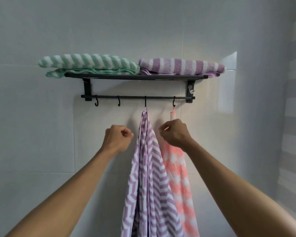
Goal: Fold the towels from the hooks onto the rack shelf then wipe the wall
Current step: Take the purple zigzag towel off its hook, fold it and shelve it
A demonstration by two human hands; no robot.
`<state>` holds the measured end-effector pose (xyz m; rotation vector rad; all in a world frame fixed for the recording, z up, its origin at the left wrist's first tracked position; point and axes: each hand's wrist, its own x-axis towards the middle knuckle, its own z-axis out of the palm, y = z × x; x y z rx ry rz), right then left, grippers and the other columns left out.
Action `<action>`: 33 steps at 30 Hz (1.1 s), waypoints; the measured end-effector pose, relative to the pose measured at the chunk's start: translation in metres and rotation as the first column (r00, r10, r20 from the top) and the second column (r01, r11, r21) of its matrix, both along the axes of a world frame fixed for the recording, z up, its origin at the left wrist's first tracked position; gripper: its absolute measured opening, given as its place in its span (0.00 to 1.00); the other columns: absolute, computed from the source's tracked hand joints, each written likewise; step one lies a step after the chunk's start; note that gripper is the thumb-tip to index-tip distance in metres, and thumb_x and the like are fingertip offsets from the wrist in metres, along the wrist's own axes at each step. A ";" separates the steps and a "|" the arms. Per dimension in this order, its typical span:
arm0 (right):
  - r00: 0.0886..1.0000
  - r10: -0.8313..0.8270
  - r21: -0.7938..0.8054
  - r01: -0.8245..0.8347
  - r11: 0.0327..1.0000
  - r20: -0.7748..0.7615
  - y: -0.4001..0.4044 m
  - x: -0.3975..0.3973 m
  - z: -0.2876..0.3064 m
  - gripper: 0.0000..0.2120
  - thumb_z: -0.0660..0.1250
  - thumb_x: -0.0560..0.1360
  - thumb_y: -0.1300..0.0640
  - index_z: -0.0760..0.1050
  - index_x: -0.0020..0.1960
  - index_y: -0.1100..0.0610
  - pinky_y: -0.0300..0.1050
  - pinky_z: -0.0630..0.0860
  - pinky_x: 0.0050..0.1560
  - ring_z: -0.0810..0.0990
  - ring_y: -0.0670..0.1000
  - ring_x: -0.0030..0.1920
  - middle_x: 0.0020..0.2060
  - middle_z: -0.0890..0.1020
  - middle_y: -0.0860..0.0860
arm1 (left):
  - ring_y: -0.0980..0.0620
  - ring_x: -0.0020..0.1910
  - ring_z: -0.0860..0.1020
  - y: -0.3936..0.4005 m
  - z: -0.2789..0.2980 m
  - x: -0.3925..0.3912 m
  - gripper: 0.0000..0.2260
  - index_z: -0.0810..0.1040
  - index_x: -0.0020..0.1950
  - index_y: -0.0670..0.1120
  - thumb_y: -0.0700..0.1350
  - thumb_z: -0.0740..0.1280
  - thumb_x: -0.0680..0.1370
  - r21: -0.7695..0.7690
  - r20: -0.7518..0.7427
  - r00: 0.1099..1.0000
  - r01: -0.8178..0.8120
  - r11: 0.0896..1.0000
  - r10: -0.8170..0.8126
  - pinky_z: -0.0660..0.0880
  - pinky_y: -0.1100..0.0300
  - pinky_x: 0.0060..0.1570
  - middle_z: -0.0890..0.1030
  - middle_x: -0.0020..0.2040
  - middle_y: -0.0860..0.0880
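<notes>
A purple-and-white chevron towel (149, 177) hangs by its loop from the third hook (145, 102) of the black rack's rail (137, 97), draping down between the two raised hands. Just right of it, a coral-and-white towel (179, 182) hangs from the fourth hook (174, 102), its upper part hidden behind the right hand (173, 132). That hand's fingers are curled in; whether they pinch anything cannot be told. The left hand (118, 136) is a closed fist holding nothing, just left of the purple towel. Above the fingers, the rack shelf (135, 76) carries a folded green-and-white towel (87, 65) and a folded purple-striped towel (181, 66), side by side and touching. Two bare hooks (96, 102) hang left of the fist, against the pale tiled wall (32, 134).
</notes>
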<state>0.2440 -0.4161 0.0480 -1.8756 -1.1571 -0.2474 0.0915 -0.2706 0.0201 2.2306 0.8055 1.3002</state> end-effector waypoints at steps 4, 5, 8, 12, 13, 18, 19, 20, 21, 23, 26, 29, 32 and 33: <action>1.000 -0.004 -0.013 0.004 1.000 0.011 0.042 0.022 -0.015 0.10 0.67 0.75 0.65 0.85 0.52 0.61 0.45 0.82 0.48 0.83 0.51 0.42 0.46 0.86 0.53 | 0.51 0.45 0.81 0.030 -0.022 0.029 0.05 0.85 0.46 0.44 0.43 0.71 0.77 -0.077 -0.012 1.000 0.015 0.997 -0.016 0.74 0.64 0.51 0.83 0.39 0.53; 1.000 -0.003 -0.018 0.003 1.000 0.004 0.052 0.028 -0.017 0.10 0.67 0.75 0.65 0.85 0.52 0.61 0.45 0.81 0.47 0.82 0.51 0.42 0.45 0.86 0.53 | 0.51 0.45 0.81 0.037 -0.026 0.037 0.05 0.85 0.46 0.44 0.43 0.70 0.77 -0.093 -0.021 1.000 0.014 0.996 -0.016 0.75 0.63 0.51 0.82 0.39 0.53; 0.999 0.013 -0.005 -0.013 1.000 -0.035 0.085 0.051 -0.023 0.10 0.67 0.75 0.63 0.85 0.53 0.61 0.51 0.83 0.53 0.85 0.54 0.45 0.47 0.87 0.55 | 0.48 0.43 0.76 0.060 -0.029 0.065 0.03 0.80 0.44 0.48 0.44 0.69 0.78 -0.145 -0.062 0.998 0.010 0.989 -0.019 0.75 0.61 0.51 0.80 0.41 0.50; 0.995 0.014 -0.002 -0.014 1.000 -0.099 0.124 0.081 -0.021 0.17 0.68 0.78 0.59 0.78 0.66 0.61 0.49 0.78 0.63 0.82 0.55 0.60 0.62 0.83 0.56 | 0.46 0.56 0.79 0.088 -0.029 0.105 0.13 0.80 0.63 0.46 0.48 0.68 0.80 -0.226 -0.044 0.998 0.042 0.973 -0.053 0.70 0.64 0.54 0.82 0.54 0.47; 0.994 0.017 0.013 -0.016 1.000 -0.103 0.134 0.089 -0.020 0.19 0.69 0.78 0.56 0.77 0.68 0.61 0.49 0.76 0.65 0.81 0.56 0.62 0.64 0.81 0.56 | 0.45 0.61 0.79 0.094 -0.029 0.114 0.17 0.78 0.66 0.44 0.50 0.68 0.80 -0.233 -0.039 0.998 0.043 0.972 -0.054 0.71 0.62 0.57 0.82 0.60 0.46; 0.990 0.083 0.108 -0.071 0.992 -0.113 0.167 0.112 -0.018 0.19 0.70 0.78 0.50 0.79 0.65 0.59 0.42 0.77 0.55 0.82 0.51 0.50 0.57 0.85 0.54 | 0.49 0.56 0.82 0.119 -0.033 0.151 0.15 0.81 0.61 0.49 0.56 0.67 0.80 -0.256 0.092 0.986 0.157 0.954 -0.138 0.77 0.52 0.61 0.84 0.59 0.49; 0.990 0.093 0.130 -0.079 0.988 -0.108 0.171 0.114 -0.017 0.18 0.70 0.78 0.50 0.80 0.64 0.58 0.41 0.78 0.52 0.82 0.49 0.46 0.54 0.86 0.54 | 0.52 0.53 0.83 0.126 -0.033 0.157 0.15 0.82 0.59 0.51 0.58 0.67 0.78 -0.262 0.129 0.981 0.175 0.949 -0.145 0.79 0.52 0.58 0.85 0.55 0.52; 0.991 0.096 0.145 -0.082 0.986 -0.095 0.174 0.116 -0.016 0.16 0.70 0.79 0.50 0.81 0.63 0.57 0.41 0.79 0.50 0.81 0.49 0.43 0.51 0.87 0.54 | 0.53 0.47 0.83 0.132 -0.033 0.162 0.14 0.84 0.55 0.52 0.59 0.68 0.78 -0.262 0.155 0.978 0.180 0.948 -0.143 0.81 0.53 0.53 0.86 0.49 0.54; 0.992 0.096 0.151 -0.084 0.985 -0.080 0.177 0.118 -0.015 0.16 0.69 0.79 0.50 0.81 0.62 0.57 0.41 0.78 0.49 0.80 0.48 0.41 0.49 0.87 0.55 | 0.54 0.40 0.81 0.136 -0.031 0.166 0.13 0.84 0.50 0.50 0.59 0.68 0.78 -0.254 0.169 0.976 0.176 0.951 -0.135 0.80 0.56 0.45 0.85 0.43 0.55; 0.993 0.097 0.142 -0.088 0.986 -0.060 0.180 0.122 -0.011 0.14 0.68 0.79 0.52 0.80 0.62 0.56 0.38 0.78 0.50 0.81 0.49 0.40 0.47 0.87 0.55 | 0.52 0.33 0.71 0.140 -0.028 0.174 0.17 0.79 0.42 0.42 0.55 0.68 0.79 -0.248 0.202 0.973 0.162 0.955 -0.113 0.68 0.59 0.35 0.77 0.32 0.52; 0.994 0.105 0.166 -0.100 0.981 -0.021 0.182 0.124 -0.004 0.10 0.67 0.79 0.57 0.81 0.59 0.56 0.48 0.83 0.49 0.85 0.51 0.37 0.41 0.87 0.56 | 0.51 0.32 0.61 0.140 -0.021 0.180 0.19 0.70 0.36 0.38 0.49 0.69 0.80 -0.181 0.281 0.956 0.139 0.974 -0.084 0.60 0.58 0.33 0.65 0.30 0.51; 0.994 0.108 0.251 -0.105 0.962 0.003 0.180 0.121 0.004 0.09 0.66 0.79 0.60 0.80 0.57 0.56 0.48 0.83 0.45 0.84 0.51 0.38 0.47 0.87 0.56 | 0.52 0.32 0.63 0.140 -0.012 0.179 0.16 0.75 0.39 0.38 0.48 0.68 0.80 -0.097 0.348 0.936 0.099 0.990 -0.060 0.62 0.58 0.33 0.67 0.31 0.50; 0.991 0.133 0.334 -0.134 0.933 0.027 0.179 0.117 0.010 0.07 0.67 0.79 0.61 0.80 0.55 0.54 0.50 0.84 0.45 0.84 0.51 0.42 0.49 0.86 0.53 | 0.53 0.33 0.66 0.137 -0.003 0.175 0.14 0.79 0.41 0.40 0.49 0.68 0.81 -0.028 0.400 0.914 0.078 0.997 -0.061 0.65 0.59 0.34 0.73 0.33 0.44; 0.990 0.140 0.356 -0.143 0.923 0.034 0.178 0.116 0.011 0.07 0.67 0.79 0.61 0.80 0.55 0.54 0.50 0.84 0.45 0.84 0.51 0.42 0.48 0.86 0.52 | 0.53 0.33 0.67 0.135 -0.001 0.174 0.13 0.79 0.42 0.41 0.50 0.67 0.81 -0.018 0.415 0.907 0.081 0.997 -0.066 0.67 0.58 0.35 0.75 0.34 0.41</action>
